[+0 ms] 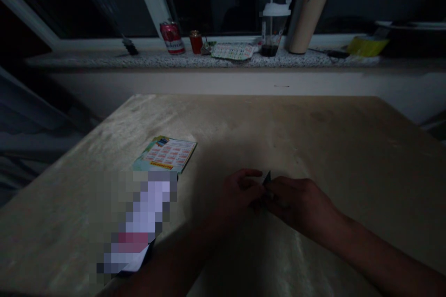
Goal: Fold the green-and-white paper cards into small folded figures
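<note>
My left hand point(242, 190) and my right hand point(299, 199) meet low over the middle of the table point(313, 134). Between their fingertips is a small dark pointed piece point(267, 177), its tip sticking up. Both hands pinch it, the left thumb and fingers from one side and the right fingers from the other. Most of the piece is hidden by the fingers, and the dim light keeps me from telling its material. Left of my hands lies a printed calendar card point(169, 154). Nearer to me, beside my left forearm, is a bright, phone-like slab point(142, 218), mostly pixelated.
Along the stone windowsill point(146, 59) stand a red can point(172, 38), a small orange-red jar point(196, 42), a patterned packet point(232, 51), a lidded cup with a straw point(272, 30) and a tall tube point(311, 9). Something yellow point(367, 46) lies at the right.
</note>
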`<state>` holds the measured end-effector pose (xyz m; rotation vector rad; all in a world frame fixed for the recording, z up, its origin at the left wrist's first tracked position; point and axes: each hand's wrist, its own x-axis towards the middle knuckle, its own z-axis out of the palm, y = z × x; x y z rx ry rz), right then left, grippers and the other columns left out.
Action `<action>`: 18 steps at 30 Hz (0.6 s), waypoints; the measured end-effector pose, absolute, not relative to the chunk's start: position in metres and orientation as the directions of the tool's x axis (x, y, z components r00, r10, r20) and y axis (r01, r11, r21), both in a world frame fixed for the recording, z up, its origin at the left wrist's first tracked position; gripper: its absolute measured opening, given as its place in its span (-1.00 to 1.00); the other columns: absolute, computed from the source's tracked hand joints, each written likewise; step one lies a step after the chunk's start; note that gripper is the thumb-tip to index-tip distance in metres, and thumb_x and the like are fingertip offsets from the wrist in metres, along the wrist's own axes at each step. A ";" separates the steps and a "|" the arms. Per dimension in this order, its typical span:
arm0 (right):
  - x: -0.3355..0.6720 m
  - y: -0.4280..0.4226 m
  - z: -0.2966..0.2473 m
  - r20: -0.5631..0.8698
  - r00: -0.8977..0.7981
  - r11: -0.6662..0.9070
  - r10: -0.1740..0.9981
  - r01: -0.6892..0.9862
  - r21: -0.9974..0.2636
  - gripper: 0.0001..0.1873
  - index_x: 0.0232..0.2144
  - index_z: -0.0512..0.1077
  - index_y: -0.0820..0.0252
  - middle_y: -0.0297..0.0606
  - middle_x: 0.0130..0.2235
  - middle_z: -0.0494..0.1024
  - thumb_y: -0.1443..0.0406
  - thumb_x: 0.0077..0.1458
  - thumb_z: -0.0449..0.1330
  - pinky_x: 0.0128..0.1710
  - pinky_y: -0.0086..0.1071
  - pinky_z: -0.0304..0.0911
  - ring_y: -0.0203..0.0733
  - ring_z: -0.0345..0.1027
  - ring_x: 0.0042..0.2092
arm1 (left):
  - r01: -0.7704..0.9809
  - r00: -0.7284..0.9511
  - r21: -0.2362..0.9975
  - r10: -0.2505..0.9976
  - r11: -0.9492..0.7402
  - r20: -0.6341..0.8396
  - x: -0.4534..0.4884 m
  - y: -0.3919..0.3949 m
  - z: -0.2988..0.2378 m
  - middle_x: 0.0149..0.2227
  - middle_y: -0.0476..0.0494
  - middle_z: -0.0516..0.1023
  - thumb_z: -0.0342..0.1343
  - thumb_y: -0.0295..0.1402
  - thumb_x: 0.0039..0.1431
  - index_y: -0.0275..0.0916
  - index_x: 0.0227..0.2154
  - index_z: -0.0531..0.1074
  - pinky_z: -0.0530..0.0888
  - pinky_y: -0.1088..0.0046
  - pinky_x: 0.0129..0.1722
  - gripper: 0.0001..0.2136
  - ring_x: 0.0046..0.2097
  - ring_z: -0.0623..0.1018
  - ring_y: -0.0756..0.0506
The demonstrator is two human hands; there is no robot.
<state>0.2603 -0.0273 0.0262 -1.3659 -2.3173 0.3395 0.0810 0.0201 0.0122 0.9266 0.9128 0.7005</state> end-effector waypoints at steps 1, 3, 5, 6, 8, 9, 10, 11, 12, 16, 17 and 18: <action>0.258 -0.023 0.030 0.214 -0.422 0.473 0.881 0.783 -0.404 -0.84 -0.28 0.58 0.21 -0.24 -0.37 0.61 0.30 0.28 0.20 -0.42 -0.40 0.33 -0.20 0.53 -0.42 | -0.119 0.431 0.897 0.836 0.425 -0.339 0.080 0.022 0.012 -0.53 0.02 0.53 0.32 -0.34 -0.08 -0.32 -0.14 0.47 0.35 0.50 -0.54 -0.62 -0.57 0.45 0.02; 0.252 -0.011 0.040 0.155 -0.415 0.441 0.896 0.805 -0.396 -0.89 -0.31 0.60 0.17 -0.28 -0.38 0.62 0.32 0.22 0.25 -0.40 -0.41 0.31 -0.23 0.52 -0.43 | -0.102 0.390 0.915 0.862 0.389 -0.323 0.076 0.028 0.013 -0.52 0.01 0.52 0.29 -0.33 -0.04 -0.34 -0.14 0.47 0.36 0.50 -0.52 -0.63 -0.56 0.45 0.02; 0.243 0.003 0.051 0.098 -0.395 0.403 0.913 0.843 -0.357 -0.92 -0.34 0.62 0.14 -0.29 -0.41 0.64 0.33 0.15 0.29 -0.41 -0.41 0.27 -0.20 0.54 -0.42 | -0.068 0.349 0.931 0.883 0.358 -0.314 0.071 0.036 0.016 -0.45 -0.06 0.55 0.26 -0.30 0.00 -0.35 -0.11 0.46 0.39 0.47 -0.50 -0.62 -0.53 0.47 0.01; 0.238 0.012 0.056 0.054 -0.378 0.373 0.924 0.864 -0.340 -0.91 -0.34 0.64 0.11 -0.30 -0.40 0.66 0.33 0.14 0.30 -0.41 -0.41 0.26 -0.19 0.55 -0.41 | -0.038 0.324 0.939 0.893 0.341 -0.311 0.068 0.039 0.018 -0.39 -0.10 0.57 0.24 -0.29 0.02 -0.35 -0.08 0.44 0.41 0.45 -0.49 -0.61 -0.51 0.48 -0.01; 0.227 0.031 0.064 -0.010 -0.346 0.329 0.938 0.899 -0.289 -0.86 -0.34 0.65 0.05 -0.31 -0.39 0.69 0.31 0.16 0.26 -0.40 -0.42 0.25 -0.18 0.57 -0.38 | 0.073 0.238 0.957 0.927 0.281 -0.291 0.059 0.044 0.025 -0.16 -0.26 0.59 0.21 -0.27 0.07 -0.33 0.02 0.39 0.42 0.41 -0.46 -0.55 -0.45 0.53 -0.04; 0.221 0.041 0.067 -0.015 -0.342 0.326 0.939 0.905 -0.273 -0.85 -0.34 0.66 0.05 -0.29 -0.38 0.70 0.31 0.16 0.25 -0.40 -0.41 0.25 -0.16 0.58 -0.37 | 0.154 0.186 0.962 0.950 0.223 -0.250 0.053 0.045 0.030 -0.05 -0.32 0.57 0.21 -0.25 0.07 -0.31 0.06 0.37 0.43 0.39 -0.43 -0.52 -0.38 0.55 -0.07; 0.216 0.051 0.068 -0.015 -0.346 0.331 0.938 0.906 -0.264 -0.85 -0.32 0.66 0.06 -0.28 -0.36 0.71 0.30 0.16 0.25 -0.37 -0.40 0.27 -0.13 0.59 -0.33 | 0.231 0.162 0.961 0.968 0.152 -0.191 0.046 0.045 0.035 0.04 -0.36 0.53 0.22 -0.25 0.07 -0.30 0.09 0.35 0.45 0.36 -0.36 -0.49 -0.30 0.57 -0.11; 0.210 0.062 0.069 -0.018 -0.349 0.334 0.937 0.908 -0.252 -0.85 -0.30 0.67 0.07 -0.26 -0.33 0.71 0.31 0.15 0.26 -0.35 -0.39 0.29 -0.10 0.60 -0.29 | 0.288 0.129 0.953 0.982 0.095 -0.137 0.039 0.045 0.040 0.11 -0.38 0.48 0.22 -0.26 0.07 -0.28 0.11 0.33 0.46 0.33 -0.30 -0.47 -0.23 0.58 -0.15; 0.204 0.073 0.068 -0.023 -0.353 0.337 0.935 0.911 -0.239 -0.84 -0.30 0.67 0.09 -0.23 -0.30 0.72 0.31 0.15 0.25 -0.32 -0.38 0.31 -0.07 0.61 -0.24 | 0.341 0.112 0.938 0.989 0.055 -0.099 0.030 0.044 0.045 0.14 -0.38 0.45 0.21 -0.26 0.08 -0.26 0.14 0.31 0.46 0.30 -0.25 -0.46 -0.18 0.58 -0.17; 0.183 0.113 0.063 -0.086 -0.349 0.328 0.933 0.924 -0.196 -0.84 -0.23 0.64 0.18 -0.13 -0.20 0.69 0.31 0.23 0.24 -0.12 -0.30 0.40 -0.01 0.57 -0.11 | 0.441 0.061 0.898 0.997 0.020 -0.052 -0.004 0.046 0.059 0.10 -0.35 0.47 0.19 -0.17 0.14 -0.24 0.18 0.26 0.47 0.23 -0.16 -0.43 -0.15 0.58 -0.20; 0.178 0.121 0.060 -0.113 -0.345 0.321 0.932 0.928 -0.188 -0.83 -0.18 0.61 0.23 -0.09 -0.14 0.66 0.29 0.26 0.24 -0.08 -0.25 0.42 -0.02 0.55 -0.09 | 0.451 0.046 0.893 0.998 0.010 -0.034 -0.012 0.048 0.061 0.15 -0.37 0.43 0.18 -0.17 0.13 -0.24 0.17 0.26 0.48 0.21 -0.16 -0.43 -0.14 0.58 -0.20; 0.173 0.128 0.058 -0.137 -0.341 0.315 0.930 0.932 -0.182 -0.77 -0.06 0.54 0.24 -0.08 -0.02 0.60 0.25 0.29 0.23 -0.05 -0.18 0.44 -0.03 0.53 -0.05 | 0.468 0.059 0.884 0.998 -0.005 -0.026 -0.020 0.051 0.063 0.19 -0.39 0.40 0.17 -0.15 0.14 -0.26 0.17 0.26 0.49 0.20 -0.15 -0.44 -0.13 0.58 -0.21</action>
